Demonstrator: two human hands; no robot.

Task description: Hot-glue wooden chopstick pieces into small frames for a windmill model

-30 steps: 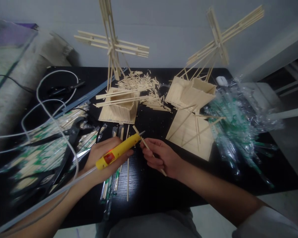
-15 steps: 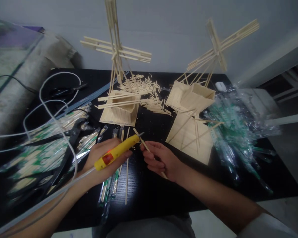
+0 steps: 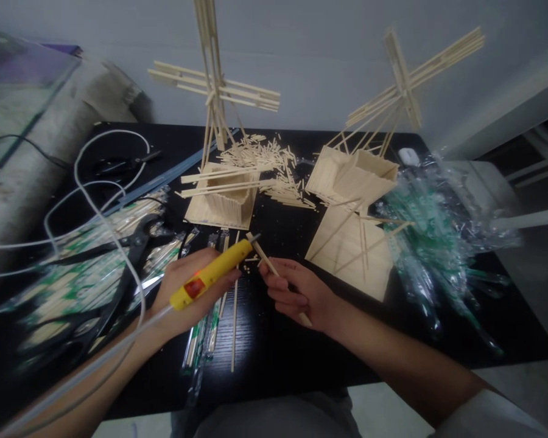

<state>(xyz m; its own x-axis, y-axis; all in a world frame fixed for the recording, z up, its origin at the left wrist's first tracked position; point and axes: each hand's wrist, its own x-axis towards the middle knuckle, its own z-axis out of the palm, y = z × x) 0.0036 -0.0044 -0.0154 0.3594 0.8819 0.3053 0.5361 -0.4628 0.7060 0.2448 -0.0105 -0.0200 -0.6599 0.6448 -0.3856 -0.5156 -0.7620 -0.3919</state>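
Shifted nearer chopstick (image 3: 263,255) tip: hot-glue gun (image 3: 219,271), left hand (image 3: 178,278) clasping; right hand (image 3: 304,292) pinching chopstick; black tabletop (image 3: 292,359) beneath, grey wall (image 3: 310,73) beyond.

A black table (image 3: 301,359) was backed by a grey wall (image 3: 310,85).
At the left, scissors (image 3: 74,342) and long-handled pliers (image 3: 139,241) were laid close together; at the right, crumpled plastic wrappers (image 3: 432,225) were heaped near a small, rounded white object (image 3: 409,157).
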